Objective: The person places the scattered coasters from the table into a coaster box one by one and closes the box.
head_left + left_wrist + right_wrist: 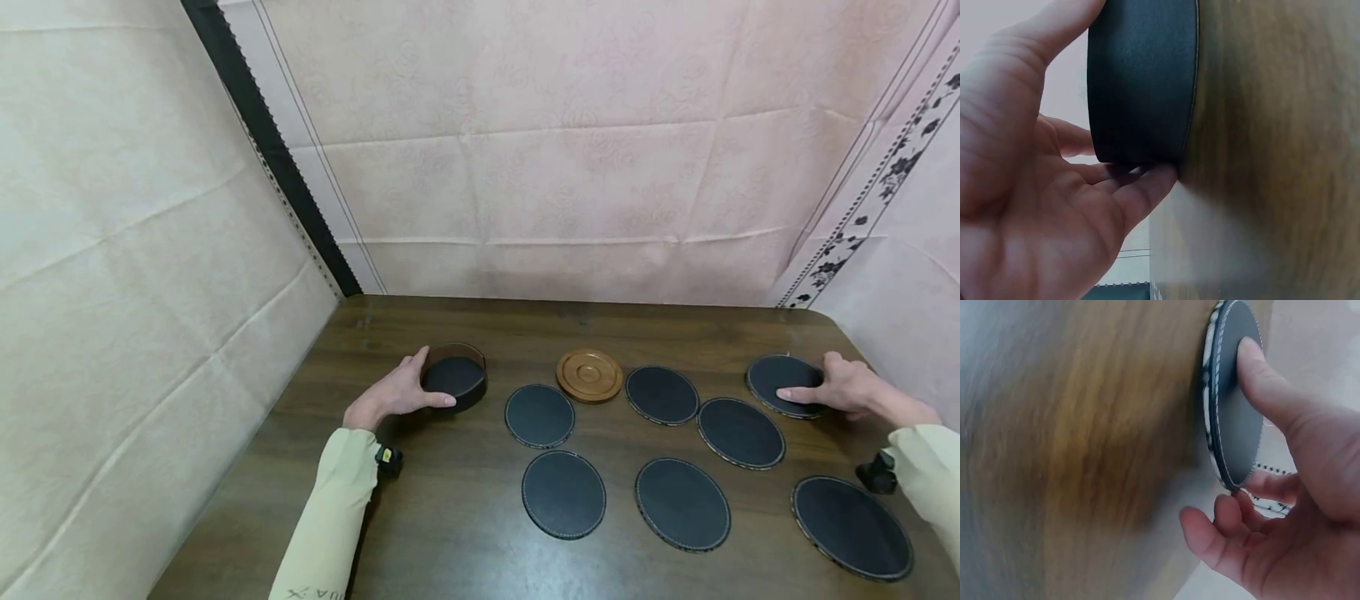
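On the left of the table my left hand (401, 387) grips a round black coaster holder (455, 382) with a brown inner wall, thumb at its near side and fingers round the far side. In the left wrist view the holder's smooth black side wall (1141, 81) stands against the wood. At the far right my right hand (847, 385) pinches a round dark coaster (780, 379) with a pale stitched rim. Its thumb lies on the flat face, and fingers are at the edge in the right wrist view. The coaster (1238, 419) looks thick-edged there.
Several more dark stitched coasters lie spread between the hands, among them a near right one (852, 527) and a near middle one (563, 495). A round brown wooden disc (589, 375) with grooved rings lies behind them. Pale cloth (570, 167) hangs along the table's back edge.
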The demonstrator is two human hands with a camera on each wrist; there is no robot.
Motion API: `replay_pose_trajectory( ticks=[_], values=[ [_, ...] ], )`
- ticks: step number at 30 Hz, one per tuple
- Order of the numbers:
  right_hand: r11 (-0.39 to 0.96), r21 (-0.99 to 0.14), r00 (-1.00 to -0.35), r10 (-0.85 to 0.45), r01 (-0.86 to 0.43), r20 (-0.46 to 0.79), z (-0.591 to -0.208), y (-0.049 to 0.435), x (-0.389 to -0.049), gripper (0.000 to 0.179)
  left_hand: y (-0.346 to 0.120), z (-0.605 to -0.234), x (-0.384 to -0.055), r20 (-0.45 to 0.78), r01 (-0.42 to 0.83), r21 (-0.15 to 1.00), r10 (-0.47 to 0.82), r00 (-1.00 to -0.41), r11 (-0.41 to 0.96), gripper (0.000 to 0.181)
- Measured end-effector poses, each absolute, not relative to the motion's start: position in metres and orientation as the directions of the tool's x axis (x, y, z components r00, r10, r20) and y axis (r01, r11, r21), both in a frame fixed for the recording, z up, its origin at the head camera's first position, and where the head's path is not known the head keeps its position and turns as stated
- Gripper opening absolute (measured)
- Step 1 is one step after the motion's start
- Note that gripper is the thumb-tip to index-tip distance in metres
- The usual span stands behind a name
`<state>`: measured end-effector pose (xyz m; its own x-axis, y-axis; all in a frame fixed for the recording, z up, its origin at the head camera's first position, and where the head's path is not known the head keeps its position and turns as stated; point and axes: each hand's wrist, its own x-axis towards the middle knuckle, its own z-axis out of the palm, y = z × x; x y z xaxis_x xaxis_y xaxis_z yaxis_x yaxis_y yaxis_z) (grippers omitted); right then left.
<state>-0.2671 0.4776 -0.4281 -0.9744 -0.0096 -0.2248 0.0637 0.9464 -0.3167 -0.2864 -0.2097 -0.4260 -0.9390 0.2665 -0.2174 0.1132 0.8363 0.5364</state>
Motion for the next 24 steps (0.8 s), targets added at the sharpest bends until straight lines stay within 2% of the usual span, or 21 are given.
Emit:
replay_pose_trajectory(
  ticks=[3,5,15,22,24],
  values=[
    [0.952,-0.305,-0.996,0.002,0.031,-0.092,-0.425,0.471,-0.264,0.095,-0.211,-0.427,-0.287,-0.222,0.111,0.54,0.268,-0.937,0.835,0.125],
    [0.951,-0.309,-0.999,0.016,0.03,-0.047,-0.422,0.466,-0.262,0.09,-0.211,-0.428,-0.287,-0.222,0.108,0.544,0.267,-0.938,0.832,0.124],
    [0.96,-0.28,-1.0,-0.006,0.001,-0.025,-0.406,0.454,-0.251,0.087,-0.21,-0.43,-0.29,-0.225,0.099,0.549,0.261,-0.939,0.83,0.125],
    [0.959,-0.263,-0.991,-0.076,-0.103,0.112,-0.393,0.439,-0.247,0.046,-0.211,-0.429,-0.289,-0.228,0.101,0.538,0.26,-0.938,0.837,0.122],
    [0.957,-0.26,-0.985,-0.093,-0.13,0.147,-0.39,0.433,-0.246,0.039,-0.211,-0.429,-0.289,-0.229,0.102,0.537,0.26,-0.938,0.837,0.123]
  ],
)
